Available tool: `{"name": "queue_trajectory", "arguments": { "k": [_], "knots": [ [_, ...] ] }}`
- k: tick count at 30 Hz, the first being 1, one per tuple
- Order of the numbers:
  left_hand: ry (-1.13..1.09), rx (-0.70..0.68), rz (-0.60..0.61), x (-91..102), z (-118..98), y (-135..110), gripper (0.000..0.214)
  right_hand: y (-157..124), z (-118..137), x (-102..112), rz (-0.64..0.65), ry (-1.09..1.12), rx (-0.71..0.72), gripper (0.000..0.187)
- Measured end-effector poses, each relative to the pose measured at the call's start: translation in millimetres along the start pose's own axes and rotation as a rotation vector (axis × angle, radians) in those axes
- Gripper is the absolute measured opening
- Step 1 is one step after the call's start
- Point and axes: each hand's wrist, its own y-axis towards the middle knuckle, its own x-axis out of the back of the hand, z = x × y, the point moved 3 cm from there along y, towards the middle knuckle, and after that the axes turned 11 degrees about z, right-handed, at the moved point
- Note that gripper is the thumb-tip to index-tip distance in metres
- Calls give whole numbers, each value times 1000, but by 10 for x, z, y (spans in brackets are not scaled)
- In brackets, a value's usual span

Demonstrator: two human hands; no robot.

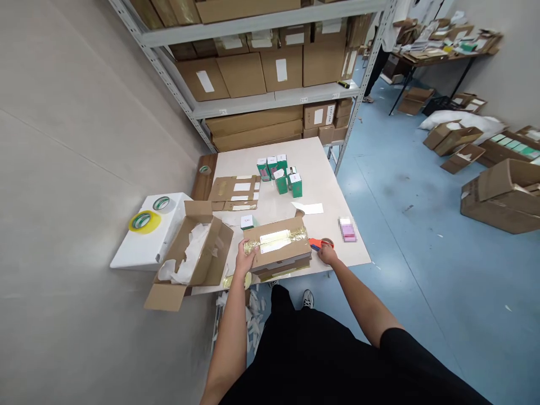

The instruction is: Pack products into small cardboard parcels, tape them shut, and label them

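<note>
A closed cardboard box (280,250) with clear tape along its top lies at the near edge of the white table (320,185). My left hand (244,260) presses against the box's left end, fingers curled on it. My right hand (327,254) is closed round an orange tape dispenser (319,243) just right of the box. Several small green and white cartons (280,174) stand further back on the table. One more small green carton (247,221) sits just behind the box.
An open cardboard box with white paper (192,259) sits left of the table. Tape rolls (145,220) lie on a white stand. Flattened cardboard (234,192) and a white slip (310,208) are on the table. Shelves of boxes (261,73) stand behind. Loose boxes (502,194) lie on the blue floor.
</note>
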Motion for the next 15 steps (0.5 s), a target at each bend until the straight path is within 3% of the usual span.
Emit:
{"name": "queue_trajectory", "arguments": {
  "k": [4,8,12,15],
  "knots": [
    [-28,-20,5,36,52,6,66,-14,-168,-218,-9,25,-93,35],
    [-52,-22,15,6,12,20,68,-137,-478,-279,-185,276,-142,35],
    [-48,-50,21,-182,-113,69,66,-303,-628,-182,-303,466,-105,32],
    [-59,-78,57,-401,-215,145,63,-408,-477,40,-404,508,-97,29]
  ]
}}
